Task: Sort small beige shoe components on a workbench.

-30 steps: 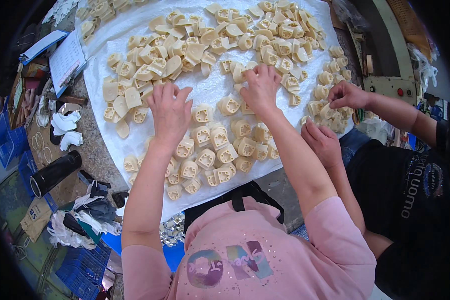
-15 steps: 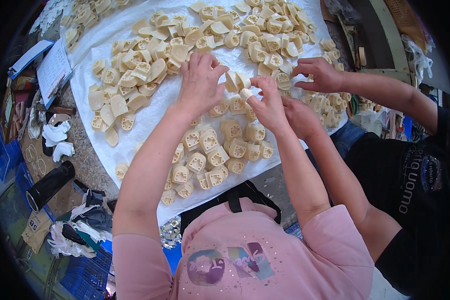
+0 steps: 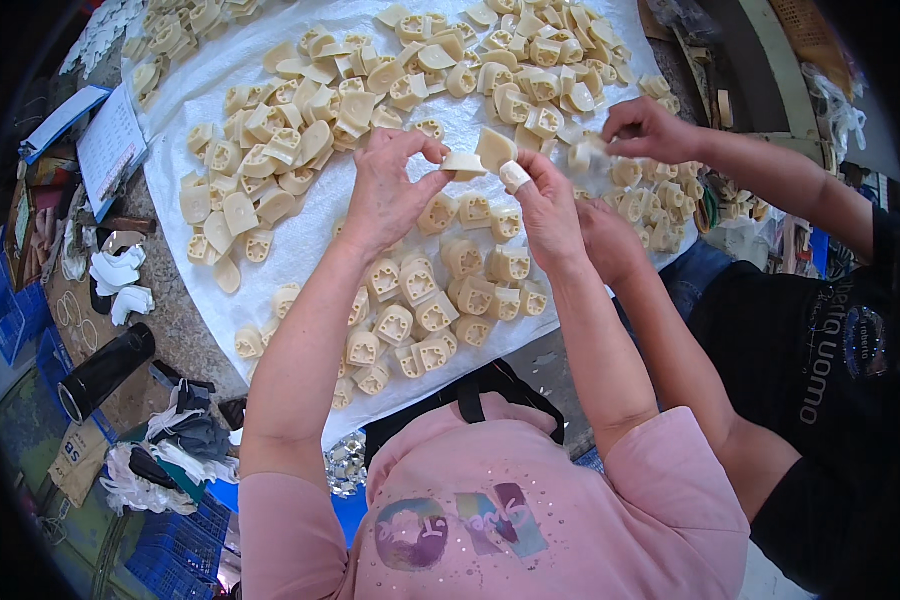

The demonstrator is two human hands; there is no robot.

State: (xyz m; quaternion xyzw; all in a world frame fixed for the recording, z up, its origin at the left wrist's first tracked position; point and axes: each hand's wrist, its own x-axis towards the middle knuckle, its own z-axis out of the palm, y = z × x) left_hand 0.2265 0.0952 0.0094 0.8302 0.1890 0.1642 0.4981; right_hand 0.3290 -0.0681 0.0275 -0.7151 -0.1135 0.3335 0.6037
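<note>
My left hand (image 3: 390, 190) pinches a cream-coloured moulded plastic piece (image 3: 462, 165) between thumb and fingertips, above the white sheet. Close beside it, my right hand (image 3: 548, 208) holds a second cream plastic piece (image 3: 496, 149), its flat curved face showing. A white wrap (image 3: 515, 177) covers the tip of my right thumb. Below both hands, similar pieces (image 3: 417, 283) stand grouped in rough rows, many with their hollow, ribbed side showing. Beyond my left hand lies a loose heap of such pieces (image 3: 285, 145).
A co-worker's hands (image 3: 652, 132) (image 3: 610, 238) work at the right, one tucked behind my right wrist. White sheeting (image 3: 220, 325) covers the table. At the left are a black cylinder (image 3: 107, 372), a paper chart (image 3: 110, 148) and bundled gloves (image 3: 175, 450). More pieces (image 3: 560, 50) lie at the far side.
My left hand has come back from the heap's edge and now grips one piece. The pieces near my right hand have separated. The co-worker's far hand has moved slightly and its fingers have closed.
</note>
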